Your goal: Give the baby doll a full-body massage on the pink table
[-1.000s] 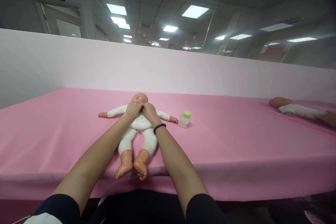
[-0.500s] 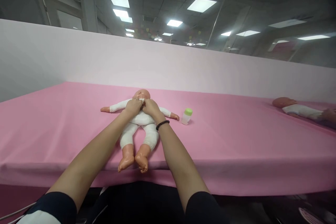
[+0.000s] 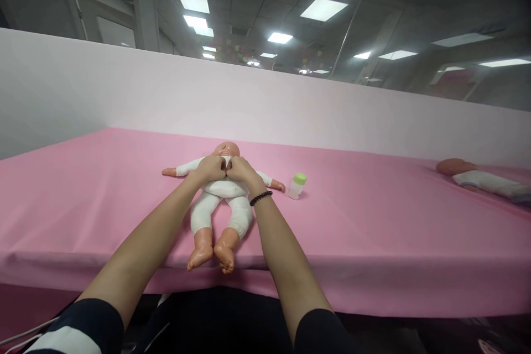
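A baby doll (image 3: 222,188) with a white cloth body lies face up, its arms spread and its feet toward me. On its upper chest rest both my hands, knuckles close together just below the chin. My left hand (image 3: 212,168) is closed, its fingers curled inward. Beside it, my right hand (image 3: 239,169) is closed too, with a black beaded bracelet (image 3: 261,197) on the wrist. Whatever the fingers grip is hidden under them. A small clear bottle with a green cap (image 3: 297,186) stands right of the doll's hand.
A pink cloth (image 3: 365,221) covers the long table. Another doll (image 3: 483,180) in white lies at the far right. Behind the table runs a low white wall (image 3: 265,105) with glass (image 3: 290,16) above it, showing ceiling lights.
The view has shifted slightly, so things sit a little further right. My hands stay on the doll's chest. A person's hand at the far-right doll is no longer in view.
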A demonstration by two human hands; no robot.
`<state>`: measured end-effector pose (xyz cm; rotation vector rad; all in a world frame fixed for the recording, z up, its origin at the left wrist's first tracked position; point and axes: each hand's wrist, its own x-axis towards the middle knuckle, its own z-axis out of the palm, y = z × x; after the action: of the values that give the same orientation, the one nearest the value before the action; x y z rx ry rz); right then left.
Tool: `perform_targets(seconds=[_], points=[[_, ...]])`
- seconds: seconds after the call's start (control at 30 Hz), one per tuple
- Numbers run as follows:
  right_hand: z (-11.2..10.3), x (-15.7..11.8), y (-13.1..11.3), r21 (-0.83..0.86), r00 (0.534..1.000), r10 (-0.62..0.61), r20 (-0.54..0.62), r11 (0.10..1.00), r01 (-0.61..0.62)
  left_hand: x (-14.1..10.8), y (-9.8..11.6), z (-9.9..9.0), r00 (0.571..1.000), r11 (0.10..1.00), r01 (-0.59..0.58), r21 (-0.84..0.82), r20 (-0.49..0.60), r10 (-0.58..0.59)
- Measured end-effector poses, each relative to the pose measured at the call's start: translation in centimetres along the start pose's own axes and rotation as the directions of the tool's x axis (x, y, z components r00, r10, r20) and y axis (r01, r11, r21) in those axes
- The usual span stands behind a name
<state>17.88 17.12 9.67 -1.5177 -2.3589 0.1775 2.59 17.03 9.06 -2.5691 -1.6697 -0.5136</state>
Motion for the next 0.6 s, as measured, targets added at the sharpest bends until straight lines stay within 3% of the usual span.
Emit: perform_targets(seconds=[0.1, 0.27, 0.43, 0.6], points=[[-0.3, -0.4, -0.4, 0.01, 0.997, 0.038, 0.063, 0.999, -0.038, -0.2, 0.0, -0.1, 0.997, 0.999, 0.038, -0.009, 0.064, -0.037], [-0.2, -0.9, -0.9, 0.044, 0.999, 0.014, 0.039, 0.999, -0.016, -0.2, 0.5, -0.2, 0.995, 0.999, 0.031, 0.039, 0.092, -0.035], [-1.5, -0.8, -0.4, 0.082, 0.993, -0.024, 0.12, 0.997, 0.014, -1.3, 2.2, -2.5, 0.99, 0.999, 0.025, 0.045, 0.135, -0.031], [-1.7, -0.6, -0.3, 0.072, 0.981, 0.004, 0.194, 0.997, -0.019, -2.4, 3.6, -4.2, 0.967, 0.995, 0.102, 0.004, 0.234, -0.1]])
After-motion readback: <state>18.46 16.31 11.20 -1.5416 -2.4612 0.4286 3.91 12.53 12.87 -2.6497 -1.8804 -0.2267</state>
